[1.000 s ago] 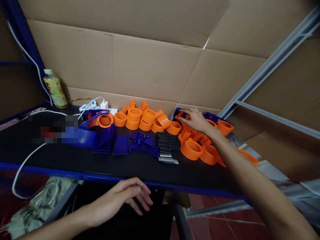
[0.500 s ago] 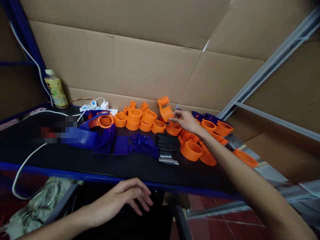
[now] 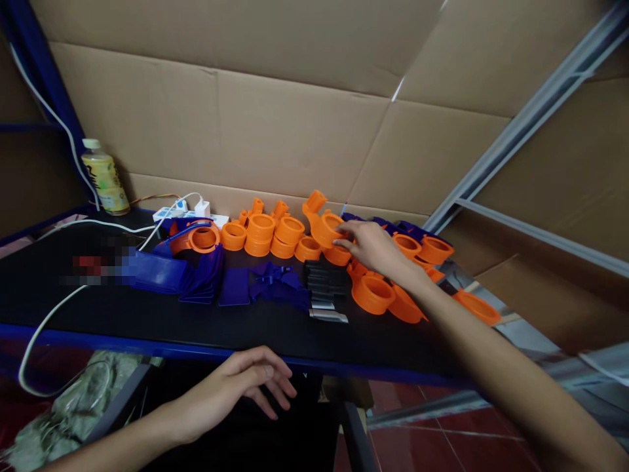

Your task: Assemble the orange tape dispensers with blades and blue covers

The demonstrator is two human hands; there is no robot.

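Nearest, the left hand (image 3: 246, 383) is hanging below the desk (image 3: 147, 314) edge, fingers loosely spread and holding nothing. Farther back, the right hand (image 3: 376, 249) is gripping an orange ring piece (image 3: 322, 223), fingers clamped on it, just above the row of orange rings (image 3: 260, 229) near the cardboard wall (image 3: 275, 131).

Pixelated patch (image 3: 101, 267) on desk (image 3: 147, 314) hides what lies there; right hand (image 3: 374, 248) covers part of orange piece (image 3: 322, 226), grip unclear.

Head cam, fwd-down, near over bench (image 3: 147, 321).
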